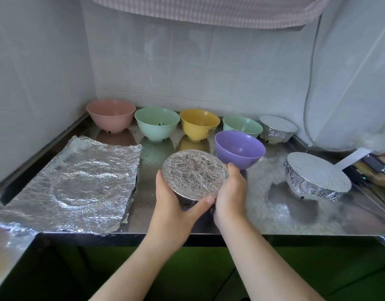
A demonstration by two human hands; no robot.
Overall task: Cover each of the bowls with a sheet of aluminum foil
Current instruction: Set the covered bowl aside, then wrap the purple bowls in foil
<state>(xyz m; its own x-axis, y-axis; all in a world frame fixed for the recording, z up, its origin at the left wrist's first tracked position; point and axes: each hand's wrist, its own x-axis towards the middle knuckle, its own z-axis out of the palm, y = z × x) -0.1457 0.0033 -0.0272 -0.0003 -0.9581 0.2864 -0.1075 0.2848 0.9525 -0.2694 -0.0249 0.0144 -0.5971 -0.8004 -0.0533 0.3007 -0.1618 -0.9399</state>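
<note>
A foil-covered bowl (194, 172) is held tilted toward me above the steel counter (274, 216). My left hand (176, 205) grips its left and near side, thumb across the foil skirt. My right hand (230, 192) cups its right side. Uncovered bowls stand behind: pink bowl (110, 115), green bowl (156, 122), yellow bowl (199, 123), a second green bowl (241, 126) and a purple bowl (239, 148). Two more foil-covered bowls sit at the right, one far (277, 128), one near (317, 179). A stack of crumpled foil sheets (78, 185) lies flat on the left.
Tiled walls close the counter at the left and back. A white cable (308, 94) hangs at the right wall. A foil box and other items (365, 164) lie at the right edge. Another foil piece (7, 231) lies at the near left corner.
</note>
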